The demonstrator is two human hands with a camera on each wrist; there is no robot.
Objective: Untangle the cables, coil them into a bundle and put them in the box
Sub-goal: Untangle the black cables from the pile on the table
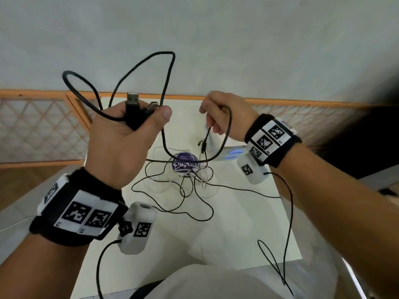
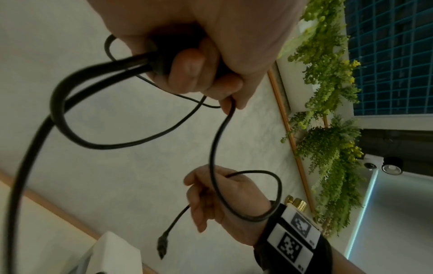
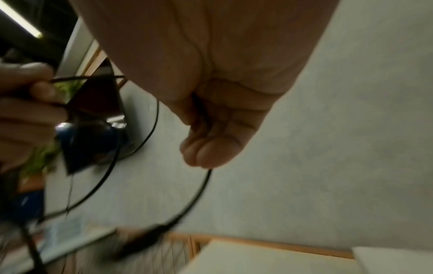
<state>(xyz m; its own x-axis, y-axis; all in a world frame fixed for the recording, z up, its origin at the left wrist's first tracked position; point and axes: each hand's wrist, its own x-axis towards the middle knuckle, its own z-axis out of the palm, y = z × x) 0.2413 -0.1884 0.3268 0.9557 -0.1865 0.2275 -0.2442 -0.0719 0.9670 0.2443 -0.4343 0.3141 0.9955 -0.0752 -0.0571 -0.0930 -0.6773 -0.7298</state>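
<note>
My left hand [image 1: 129, 134] is raised above the white table [image 1: 237, 223] and grips a thick black cable [image 2: 212, 148] in its fist, with the USB plug [image 1: 132, 99] sticking up out of it. Loose loops of the cable arch above and left of that hand. My right hand [image 1: 216, 117] pinches the same cable near its other end. The small plug [image 1: 203, 147] dangles below it. A tangle of thin black and white cables [image 1: 190, 186] lies on the table around a round purple tub [image 1: 185, 164]. I cannot make out the box.
A white device with blue lights [image 1: 234, 155] sits under my right wrist. A wooden lattice rail [image 1: 43, 126] runs behind the table. Thin black cords hang from both wrist cameras. Green hanging plants [image 2: 328, 129] show in the left wrist view.
</note>
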